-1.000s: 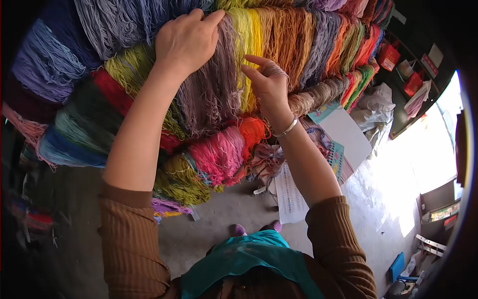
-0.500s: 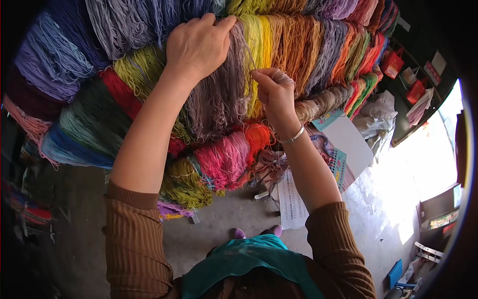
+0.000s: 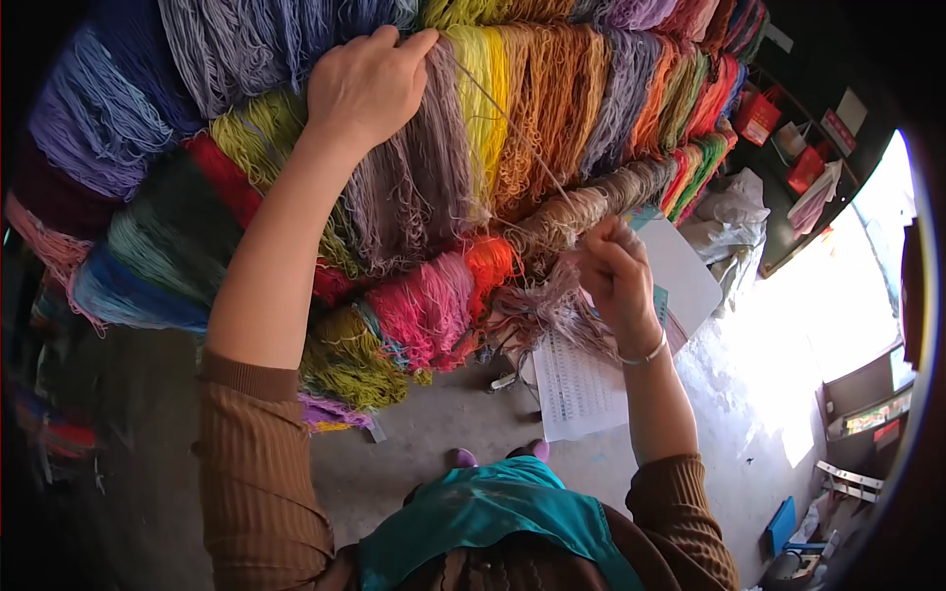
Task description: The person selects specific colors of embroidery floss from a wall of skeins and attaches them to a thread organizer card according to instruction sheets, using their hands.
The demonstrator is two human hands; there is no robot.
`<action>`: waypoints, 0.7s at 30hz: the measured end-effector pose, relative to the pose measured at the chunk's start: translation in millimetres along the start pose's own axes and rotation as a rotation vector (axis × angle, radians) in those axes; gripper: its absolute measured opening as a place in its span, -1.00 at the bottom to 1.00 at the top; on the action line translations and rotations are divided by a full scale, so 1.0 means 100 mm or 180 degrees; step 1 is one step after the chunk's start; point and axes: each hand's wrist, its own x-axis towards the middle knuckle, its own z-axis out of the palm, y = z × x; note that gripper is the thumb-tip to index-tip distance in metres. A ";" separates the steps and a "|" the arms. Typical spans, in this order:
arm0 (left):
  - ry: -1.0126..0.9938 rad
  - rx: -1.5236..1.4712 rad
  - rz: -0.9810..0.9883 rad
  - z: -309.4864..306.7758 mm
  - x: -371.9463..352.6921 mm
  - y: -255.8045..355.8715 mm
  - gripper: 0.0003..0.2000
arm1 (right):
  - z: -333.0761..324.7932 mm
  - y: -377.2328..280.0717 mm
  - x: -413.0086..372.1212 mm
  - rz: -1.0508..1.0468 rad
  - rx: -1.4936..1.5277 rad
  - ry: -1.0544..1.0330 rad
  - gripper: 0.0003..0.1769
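Note:
My left hand (image 3: 370,84) presses on the top of a hanging mauve-grey thread skein (image 3: 414,197), its fingers curled over the upper edge. A single strand (image 3: 512,128) runs taut from beside that hand down to the right, toward my right hand (image 3: 616,261). The right hand is closed in a fist around thread, in front of the papers. Yellow skeins (image 3: 483,108) and orange-brown skeins (image 3: 552,108) hang just right of the mauve one. Loose pale pink-grey threads (image 3: 562,310) lie bunched left of my right hand.
Blue and green skeins (image 3: 158,236) hang at the left. Pink skeins (image 3: 424,310) and olive skeins (image 3: 350,364) sit lower down. A printed sheet (image 3: 581,389) lies below the threads. Plastic bags (image 3: 734,217) and red bags (image 3: 757,116) are at the right.
My right hand has moved down and to the right, away from the skeins, and the strand is now stretched long. My left hand and the skeins appear slightly further left in the view.

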 end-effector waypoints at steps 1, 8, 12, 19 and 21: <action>-0.0050 -0.0005 -0.0022 -0.02 0.01 0.01 -0.68 | -0.14 -0.04 -0.24 0.0155 -0.0254 0.0297 -0.87; -0.0098 0.0034 0.0018 0.03 -0.01 -0.02 -0.67 | -1.97 -0.46 -2.20 0.0001 -0.0290 0.2143 -0.82; -0.0255 -0.0026 0.0125 -0.01 0.00 -0.03 -0.66 | -3.09 -1.25 -3.67 -0.0867 -0.0321 0.3246 -0.66; -0.0641 -0.0261 0.0121 0.17 0.00 -0.27 -0.62 | -3.69 -2.59 -5.22 -0.1300 -0.0594 0.4249 -0.66; -0.0824 -0.0237 -0.0103 0.22 0.00 -0.31 -0.60 | -3.66 -2.51 -5.12 -0.0993 -0.1322 0.4362 -0.74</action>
